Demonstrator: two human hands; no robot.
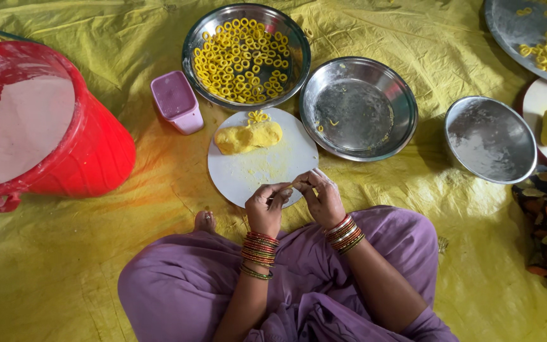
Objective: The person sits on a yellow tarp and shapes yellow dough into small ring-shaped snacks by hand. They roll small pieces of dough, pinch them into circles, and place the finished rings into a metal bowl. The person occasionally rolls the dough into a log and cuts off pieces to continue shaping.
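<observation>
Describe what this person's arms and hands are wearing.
Both forearms are bare, with no sleeves showing. The left hand has a stack of red, gold and green bangles at its wrist. The right hand has a similar stack, with white ones mixed in. I can make out no rings.

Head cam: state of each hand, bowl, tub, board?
left hand: pinching thin dough strip
right hand: pinching same strip
dough strip: held between both hands
round white board: dough lump on it
ring bowl: holds yellow rings
middle steel bowl: nearly empty
red bucket: tipped, white powder inside
purple tub: open
</observation>
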